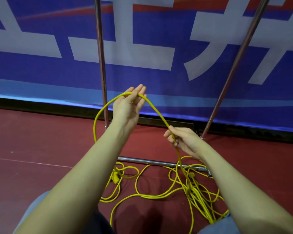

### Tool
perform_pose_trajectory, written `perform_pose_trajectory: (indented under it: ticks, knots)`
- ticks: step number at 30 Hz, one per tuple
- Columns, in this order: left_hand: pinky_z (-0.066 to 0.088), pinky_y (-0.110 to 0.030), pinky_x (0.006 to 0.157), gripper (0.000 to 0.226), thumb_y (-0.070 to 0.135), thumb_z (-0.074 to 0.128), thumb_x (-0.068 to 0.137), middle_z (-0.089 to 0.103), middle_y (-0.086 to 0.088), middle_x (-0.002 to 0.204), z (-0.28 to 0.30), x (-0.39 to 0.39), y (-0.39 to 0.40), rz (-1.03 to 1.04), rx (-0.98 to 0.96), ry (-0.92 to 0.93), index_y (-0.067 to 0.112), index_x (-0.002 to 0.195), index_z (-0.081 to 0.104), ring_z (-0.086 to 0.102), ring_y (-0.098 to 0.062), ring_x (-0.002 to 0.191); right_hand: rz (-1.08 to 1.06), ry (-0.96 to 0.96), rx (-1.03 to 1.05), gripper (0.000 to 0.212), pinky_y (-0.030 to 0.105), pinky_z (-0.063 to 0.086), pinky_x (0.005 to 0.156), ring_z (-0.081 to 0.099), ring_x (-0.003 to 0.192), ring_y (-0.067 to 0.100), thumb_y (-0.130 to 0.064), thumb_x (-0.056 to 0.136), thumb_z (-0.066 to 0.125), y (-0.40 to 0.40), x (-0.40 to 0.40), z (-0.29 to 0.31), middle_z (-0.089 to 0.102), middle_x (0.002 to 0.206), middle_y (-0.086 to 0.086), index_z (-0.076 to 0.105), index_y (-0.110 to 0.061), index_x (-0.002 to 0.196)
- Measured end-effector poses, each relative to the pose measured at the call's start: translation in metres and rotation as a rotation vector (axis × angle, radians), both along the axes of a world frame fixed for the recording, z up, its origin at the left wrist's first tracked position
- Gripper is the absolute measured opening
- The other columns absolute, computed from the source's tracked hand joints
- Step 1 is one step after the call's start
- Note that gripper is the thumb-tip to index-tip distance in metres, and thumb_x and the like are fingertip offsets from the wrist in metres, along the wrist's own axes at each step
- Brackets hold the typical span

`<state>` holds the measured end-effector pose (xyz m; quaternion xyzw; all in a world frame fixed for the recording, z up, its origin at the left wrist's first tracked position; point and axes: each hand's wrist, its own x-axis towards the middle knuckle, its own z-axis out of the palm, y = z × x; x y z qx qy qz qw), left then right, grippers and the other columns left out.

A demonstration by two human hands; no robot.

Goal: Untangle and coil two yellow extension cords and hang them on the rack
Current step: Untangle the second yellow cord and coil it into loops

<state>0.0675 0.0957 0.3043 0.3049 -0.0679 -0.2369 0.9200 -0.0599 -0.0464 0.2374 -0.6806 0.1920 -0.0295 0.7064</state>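
A yellow extension cord [156, 112] arches between my two hands. My left hand [130, 102] is raised palm up with fingers nearly straight, and the cord lies across them. From there one side loops down to the left behind my forearm. My right hand [181, 141], lower and to the right, pinches the cord as it drops to the floor. A tangled heap of yellow cord [193, 191] lies on the red floor below, with a yellow plug [116, 177] at its left. The metal rack's two upright poles [101, 65] rise behind my hands.
The rack's base bar [150, 160] lies on the floor just beyond the tangle. Behind it, a blue banner wall [159, 48] with large white characters closes off the back. My knees in blue trousers [34, 210] show at the bottom edge. Red floor spreads left and right.
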Motion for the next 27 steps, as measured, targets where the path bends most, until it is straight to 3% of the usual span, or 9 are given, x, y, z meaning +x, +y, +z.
perform_pose_trajectory:
  ticks: [4,6,9,14,18,23,27]
  knots:
    - [0.056,-0.032,0.080,0.007,0.003,0.049,0.095,0.068,-0.009,0.096,-0.007,-0.005,-0.004,-0.042,0.098,-0.037,0.007,0.101,0.049,0.069,-0.019,0.085,-0.018,-0.064,0.046,0.036,0.020,0.018,0.044,0.023,0.039,0.006,-0.025,0.099,0.042,0.006,0.004,0.011,0.034,0.047,-0.003,0.055,-0.003,0.073]
    - [0.057,-0.031,0.077,0.007,0.003,0.050,0.095,0.071,-0.008,0.089,-0.013,-0.019,-0.008,-0.152,0.183,-0.078,0.005,0.101,0.049,0.070,-0.019,0.082,-0.022,-0.096,0.024,0.037,0.019,0.015,0.044,0.021,0.036,0.005,-0.025,0.100,0.042,0.009,0.005,0.018,0.032,0.043,-0.004,0.053,-0.003,0.072]
    - [0.055,-0.029,0.080,0.008,0.000,0.046,0.096,0.069,-0.010,0.095,-0.015,-0.034,-0.014,-0.243,0.223,-0.140,0.006,0.102,0.048,0.068,-0.019,0.089,-0.044,-0.148,0.015,0.038,0.018,0.015,0.043,0.021,0.034,0.005,-0.027,0.099,0.042,0.012,0.006,0.032,0.032,0.042,-0.004,0.053,-0.004,0.071]
    - [0.057,-0.032,0.077,0.009,-0.001,0.043,0.097,0.067,-0.015,0.096,-0.002,-0.031,-0.015,-0.188,0.122,-0.152,0.003,0.104,0.047,0.069,-0.022,0.086,-0.008,-0.196,0.047,0.039,0.022,0.031,0.048,0.039,0.042,0.011,-0.031,0.098,0.042,0.015,0.008,0.039,0.049,0.050,0.001,0.059,-0.003,0.078]
    - [0.057,-0.031,0.075,0.010,-0.002,0.041,0.098,0.063,-0.018,0.107,0.014,-0.020,-0.008,-0.108,0.037,-0.070,0.004,0.103,0.048,0.062,-0.030,0.103,-0.001,-0.036,-0.114,0.042,0.018,0.042,0.054,0.049,0.054,0.013,-0.036,0.097,0.043,0.011,0.006,0.016,0.057,0.056,0.001,0.065,-0.007,0.077]
    - [0.057,-0.031,0.076,0.012,0.001,0.040,0.099,0.065,-0.013,0.103,0.023,-0.008,0.000,-0.006,-0.023,-0.009,0.004,0.107,0.049,0.062,-0.026,0.106,-0.034,-0.050,-0.100,0.039,0.022,0.024,0.049,0.032,0.046,0.008,-0.031,0.098,0.045,0.006,0.004,0.000,0.044,0.052,-0.002,0.062,-0.007,0.073]
    - [0.050,-0.031,0.086,0.026,0.008,0.047,0.098,0.066,-0.005,0.100,0.009,-0.004,-0.004,-0.019,0.151,-0.043,0.002,0.123,0.045,0.064,-0.019,0.096,-0.019,-0.059,-0.041,0.043,0.019,0.017,0.043,0.022,0.040,0.006,-0.032,0.098,0.043,0.012,0.008,0.007,0.031,0.046,-0.004,0.057,-0.004,0.070]
